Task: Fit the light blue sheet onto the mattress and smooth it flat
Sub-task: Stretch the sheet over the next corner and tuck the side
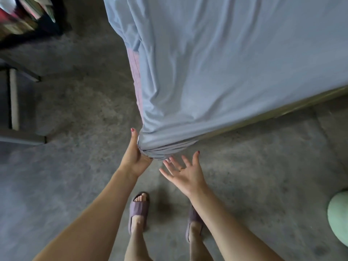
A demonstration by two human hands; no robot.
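At the mattress corner, the light blue sheet (pixel 216 76) is gripped by the left hand (pixel 136 159), right hand (pixel 185 173) spread empty, wrinkles left to be smoothed.

The light blue sheet (pixel 216 72) is thin, matt cloth, creased over most of the frame and bunched in tight folds at the lower corner. A pink, ribbed strip of mattress (pixel 135 72) fabric shows at its left edge. The floor (pixel 79 102) is rough, mottled grey concrete. The slippers (pixel 138 210) at bottom centre look like matt, ridged mauve rubber or foam. A dull metal-looking bed rail (pixel 282 108) runs along the sheet's lower right edge.
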